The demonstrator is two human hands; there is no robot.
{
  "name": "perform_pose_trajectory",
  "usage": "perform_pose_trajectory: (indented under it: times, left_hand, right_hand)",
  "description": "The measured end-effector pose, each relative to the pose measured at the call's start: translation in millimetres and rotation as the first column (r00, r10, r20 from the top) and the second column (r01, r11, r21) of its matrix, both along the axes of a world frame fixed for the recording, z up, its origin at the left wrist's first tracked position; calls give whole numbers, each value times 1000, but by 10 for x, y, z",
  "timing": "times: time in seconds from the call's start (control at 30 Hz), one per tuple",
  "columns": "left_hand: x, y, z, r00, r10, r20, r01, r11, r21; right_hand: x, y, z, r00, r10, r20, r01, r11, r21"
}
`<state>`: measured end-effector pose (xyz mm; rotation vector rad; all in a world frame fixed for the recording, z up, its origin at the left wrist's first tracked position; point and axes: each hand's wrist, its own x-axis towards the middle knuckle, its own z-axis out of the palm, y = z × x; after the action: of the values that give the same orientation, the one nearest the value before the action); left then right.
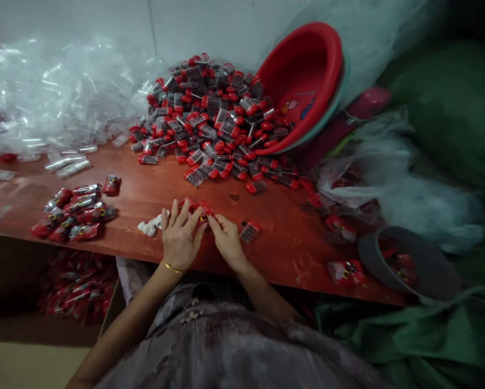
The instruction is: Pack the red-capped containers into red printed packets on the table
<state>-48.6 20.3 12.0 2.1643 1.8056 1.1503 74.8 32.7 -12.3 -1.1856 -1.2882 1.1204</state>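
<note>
Left hand (180, 236) and right hand (227, 239) both pinch the red packet (202, 209), at their 1 and 11 o'clock.

Shiny plastic everywhere
Glossy red plastic basin (303, 75), crinkly clear wrappers (56, 92) far left, shiny film on the red packet (201, 210), smooth wood table (153, 189), matt green cloth (449, 108) right.

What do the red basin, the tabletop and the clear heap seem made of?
Red basin: glossy moulded plastic, by its sheen. Tabletop: reddish wood or wood-look laminate, grain streaks showing. Clear heap: probably thin transparent plastic wrappers, crinkled and glinting.
</note>
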Motion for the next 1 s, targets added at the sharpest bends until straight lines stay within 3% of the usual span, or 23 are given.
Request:
perform_pose_trajectory:
  times: [0.07, 0.1, 0.2, 0.3, 0.4, 0.57, 0.63, 0.73, 0.83, 1.0]
  left_hand:
    - [5, -32, -31, 964, 24, 265, 8, 993, -118]
    - [11, -40, -49, 905, 39, 423, 54, 977, -205]
    - [74, -51, -79, 609, 154, 778, 292, 868, -401]
    - [190, -74, -46, 355, 348, 867, 372, 798, -473]
    - [281, -101, 10, 210, 490, 846, 382, 755, -532]
    - [269, -49, 60, 116, 599, 792, 476, 667, -574]
    - [239, 0, 75, 107, 610, 785, 475, 662, -579]
    - [226, 61, 98, 94, 600, 794, 444, 689, -573]
    - [269, 78, 109, 84, 609, 788, 441, 687, -578]
    - [345, 35, 76, 107, 625, 774, 452, 662, -597]
  right_hand:
    - [12, 13, -28, 999, -55, -4, 55, 999, 1]
    - [34, -4, -43, 997, -79, 13, 79, 997, 12]
    - [109, -98, -65, 983, -132, 128, 125, 990, 61]
    - [155, -173, -53, 935, -177, 307, 144, 981, 128]
    - [177, -199, -31, 886, -193, 421, 124, 975, 187]
    - [296, -236, -21, 833, -154, 531, 39, 975, 220]
    - [424, -258, -31, 769, -186, 612, 59, 973, 222]
    - [659, -276, -64, 540, -279, 794, 230, 956, 180]
    - [820, -288, -110, 290, -244, 925, 365, 922, 129]
    - [875, -359, -162, 110, -193, 975, 274, 949, 157]
